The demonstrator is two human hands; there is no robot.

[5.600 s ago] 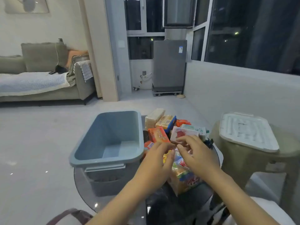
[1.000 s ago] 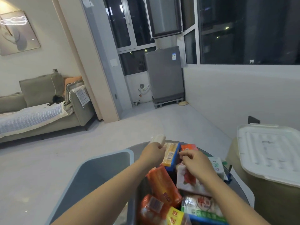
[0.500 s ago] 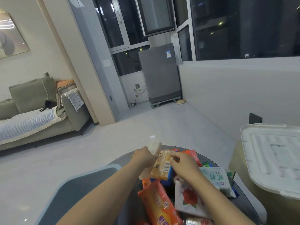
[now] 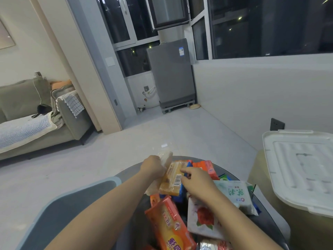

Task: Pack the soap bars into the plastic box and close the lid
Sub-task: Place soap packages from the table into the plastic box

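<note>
A pale cream soap bar [image 4: 164, 157] in clear wrap stands tilted at the far edge of the pile, with a yellow-amber bar [image 4: 173, 177] bearing a barcode label leaning against it. Behind them lies an orange-red pack [image 4: 207, 168]. Nearer, a long orange pack [image 4: 169, 224] lies diagonally, a white pack with a red flower print [image 4: 201, 217] beside it, and a white-green pack [image 4: 236, 193] further right. The grey-blue plastic box [image 4: 72, 204] sits open at lower left. Its white ribbed lid [image 4: 302, 168] rests flat, well apart on the right.
</note>
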